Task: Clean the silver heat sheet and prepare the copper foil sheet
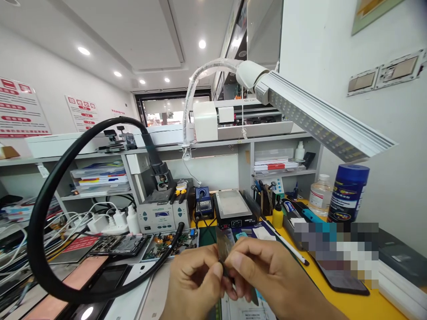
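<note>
Low in the head view, at centre, both hands meet over the worktop. Left hand is curled, fingers bent inward, thumb and forefinger pressed against a thin grey metal blade. Right hand is also curled, thumb and forefinger pinching the same blade from the other side, w/ fingertips of both hands touching or nearly so. Blade stands roughly upright btwn the two pinches, its upper end sticking up above the fingers; lower end runs down behind the right fingers, and a dark tip shows below. Can't tell exactly what tool it is.

Behind the hands, on the worktop: a hot-air station w/ a thick black hose looping wide to the left and back, a small blue soldering stand, and a black heating plate. Left of the hands lie opened phones and a tray of small parts. Right of the hands: a yellow bottle, a white pen, a dark phone lying flat, and a blue can near the wall. An LED lamp bar on a white gooseneck hangs over the right side.
</note>
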Demonstrator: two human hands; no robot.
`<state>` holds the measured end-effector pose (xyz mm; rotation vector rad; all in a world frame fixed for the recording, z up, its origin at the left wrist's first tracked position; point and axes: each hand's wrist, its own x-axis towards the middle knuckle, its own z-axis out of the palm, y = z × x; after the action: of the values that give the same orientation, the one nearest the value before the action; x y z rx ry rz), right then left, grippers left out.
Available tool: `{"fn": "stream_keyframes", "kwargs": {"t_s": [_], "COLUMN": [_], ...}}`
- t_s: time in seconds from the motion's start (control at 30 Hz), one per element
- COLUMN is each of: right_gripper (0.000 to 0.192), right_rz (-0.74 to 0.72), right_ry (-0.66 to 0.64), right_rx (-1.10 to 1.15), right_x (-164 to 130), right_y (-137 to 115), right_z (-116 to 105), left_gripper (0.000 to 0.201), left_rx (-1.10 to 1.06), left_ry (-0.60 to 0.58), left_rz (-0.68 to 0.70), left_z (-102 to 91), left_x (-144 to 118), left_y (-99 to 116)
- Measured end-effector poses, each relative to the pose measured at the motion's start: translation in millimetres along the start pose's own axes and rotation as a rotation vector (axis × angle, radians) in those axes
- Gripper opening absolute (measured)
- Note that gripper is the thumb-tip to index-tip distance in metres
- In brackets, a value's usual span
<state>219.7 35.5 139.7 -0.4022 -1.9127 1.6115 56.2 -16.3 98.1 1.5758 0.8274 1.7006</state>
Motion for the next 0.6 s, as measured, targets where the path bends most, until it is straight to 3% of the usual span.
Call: {"fn": "stream_keyframes", "kwargs": {"t_s": [0.1, 0.2, 0.27, 0.33, 0.43, 0.5, 0.6], "right_gripper": [0.039, 0.019, 0.038, 0.057, 0.056, 0.042, 0.031], "right_rz": [-0.083, -0.263, -0.288, -0.178, 0.036, 0.093, 0.096], "right_ry": [0.042, 0.223, 0.263, 0.147, -0.059, -0.082, 0.018], "right_rx": [-0.167, -0.421, -0.476, -0.324, 0.029, 0.128, 0.144], "right_x": [-3, -8, -8, -5, 3, 7, 9], "right_y": [2, 7, 11, 15, 18, 18, 16], "right_z": [-9, -18, -23, -26, -27, -27, -26], "left_gripper": [0.035, 0.038, 0.04, 0.042, 0.042, 0.04, 0.034], "left_rx": [-0.149, -0.316, -0.423, -0.505, -0.579, -0.604, -0.611], "left_ry": [-0.028, -0.09, -0.14, -0.167, -0.164, -0.157, -0.14], "left_rz": [-0.082, -0.168, -0.225, -0.266, -0.304, -0.334, -0.385], "left_z": [-7.0, -13.2, -16.1, -17.7, -18.9, -19.8, -21.1], "left_x": [1, 4, 7, 11, 18, 21, 23], "left_y": [-2, -5, -8, -11, -17, -19, -15]}}
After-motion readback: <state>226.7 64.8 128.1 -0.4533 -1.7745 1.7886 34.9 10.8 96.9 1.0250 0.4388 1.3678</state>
